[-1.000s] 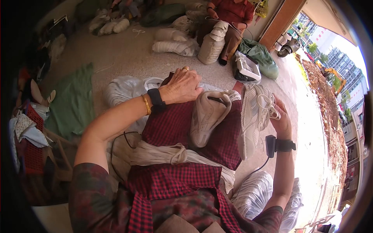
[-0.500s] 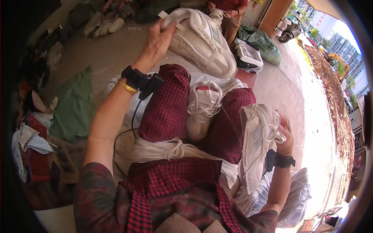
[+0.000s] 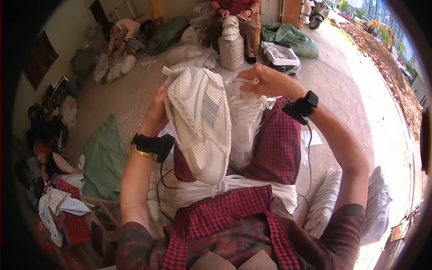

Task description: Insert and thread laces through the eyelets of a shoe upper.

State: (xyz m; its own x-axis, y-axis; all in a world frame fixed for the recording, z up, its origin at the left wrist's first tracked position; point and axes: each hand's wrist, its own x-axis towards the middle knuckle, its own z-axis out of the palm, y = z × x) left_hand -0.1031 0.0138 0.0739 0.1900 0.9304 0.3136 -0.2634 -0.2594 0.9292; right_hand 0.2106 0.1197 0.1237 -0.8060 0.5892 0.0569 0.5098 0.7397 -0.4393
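Observation:
In my left hand (image 3: 156, 112) is a white and cream shoe upper (image 3: 200, 130) with a grey stripe. Its eyelet holes carry no lace, and my fingers close round its edge, toe pointing down at my lap. Beside it, between my knees, stands another white shoe upper (image 3: 243, 135) with laces (image 3: 249, 108) criss-crossed over its front. My right hand (image 3: 270, 83) is over the top of that one, fingers pinching a white shoelace. A thick bundle of loose white laces (image 3: 243, 182) lies across my lap on the red and black checked apron (image 3: 220, 209).
Nested white uppers (image 3: 325, 198) and a plastic-wrapped stack (image 3: 377, 202) are at my right. At my left lie a green cloth (image 3: 101, 157) and a red basket (image 3: 81, 225). A person (image 3: 236, 13) sits ahead near a white tray (image 3: 281, 56); another person (image 3: 126, 33) bends over sacks.
The upper in my left hand came down and nearer to me. My right hand left the upper it held at the right and moved to the laced one between my knees. My view shifted.

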